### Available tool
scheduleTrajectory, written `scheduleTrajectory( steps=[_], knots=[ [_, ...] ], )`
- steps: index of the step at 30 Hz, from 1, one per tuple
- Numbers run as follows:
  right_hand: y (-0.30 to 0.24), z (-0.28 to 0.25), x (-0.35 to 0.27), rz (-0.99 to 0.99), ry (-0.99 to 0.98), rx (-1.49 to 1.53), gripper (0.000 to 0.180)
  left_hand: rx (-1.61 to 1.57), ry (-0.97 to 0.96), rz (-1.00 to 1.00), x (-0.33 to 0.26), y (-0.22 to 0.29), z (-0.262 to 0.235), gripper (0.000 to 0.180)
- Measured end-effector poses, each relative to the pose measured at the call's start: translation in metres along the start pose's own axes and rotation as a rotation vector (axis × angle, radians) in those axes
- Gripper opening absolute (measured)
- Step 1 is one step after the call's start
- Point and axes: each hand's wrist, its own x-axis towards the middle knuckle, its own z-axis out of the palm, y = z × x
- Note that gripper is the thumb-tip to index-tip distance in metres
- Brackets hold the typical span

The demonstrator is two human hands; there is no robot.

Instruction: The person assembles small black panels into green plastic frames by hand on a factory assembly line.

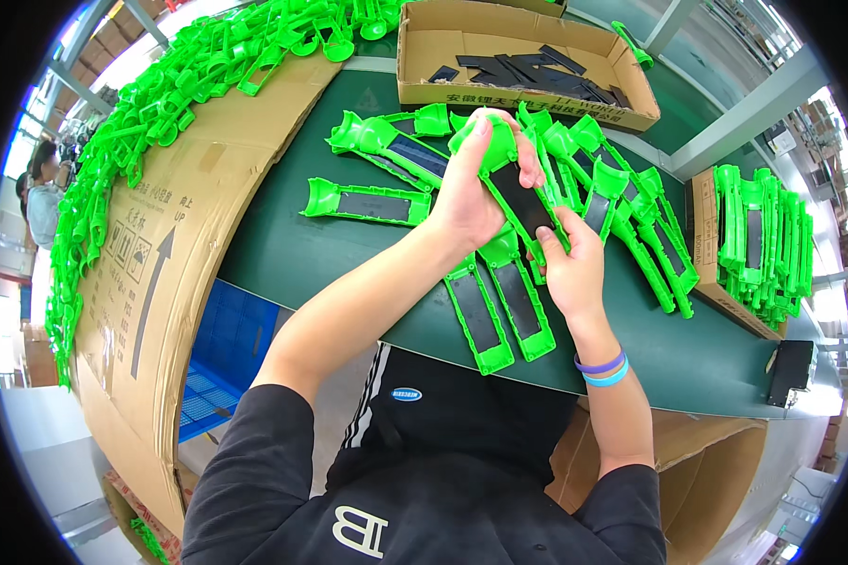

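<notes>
Over the green worktable (631,330), both hands hold one green plastic housing with a black strip (522,200) set along its face. My left hand (471,184) is closed round the rounded upper end. Lower down, my right hand (576,259) grips the narrow end, its thumb beside the black strip. Two similar green housings (480,315) lie just below the hands with black strips facing up. Another green housing (367,203) rests left of my left hand, and several more green housings (645,221) are heaped to the right.
An open cardboard box (461,92) of loose black strips (537,71) stands at the back. A large cardboard carton (207,207) with piled green parts (160,104) borders the left. At right, a smaller carton (703,221) holds stacked housings. A blue crate (218,350) sits below the table's left edge.
</notes>
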Motion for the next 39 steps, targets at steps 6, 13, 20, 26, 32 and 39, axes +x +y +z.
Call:
scheduleTrajectory(
  steps=[6, 13, 20, 26, 32, 39],
  knots=[
    [-0.004, -0.003, 0.007, -0.562, 0.216, -0.347, 0.036, 0.010, 0.165, -0.049, -0.007, -0.012, 0.015, 0.046],
    [-0.011, -0.001, -0.002, -0.392, -0.271, 0.026, 0.057, -0.123, 0.309, -0.094, 0.002, 0.011, -0.008, 0.055],
    [-0.012, -0.016, 0.004, 0.191, -0.393, 0.593, 0.021, 0.446, -0.071, -0.180, -0.011, -0.004, 0.010, 0.080],
    [-0.028, -0.013, 0.001, 0.236, -0.411, 0.566, 0.014, 0.402, -0.044, -0.199, -0.012, -0.005, 0.015, 0.080],
    [-0.019, -0.014, 0.000, 0.247, -0.432, 0.555, 0.016, 0.432, -0.001, -0.193, -0.013, -0.005, 0.019, 0.076],
    [-0.026, -0.006, -0.008, 0.261, -0.382, 0.630, 0.017, 0.332, 0.139, -0.274, -0.008, -0.003, 0.021, 0.070]
  ],
)
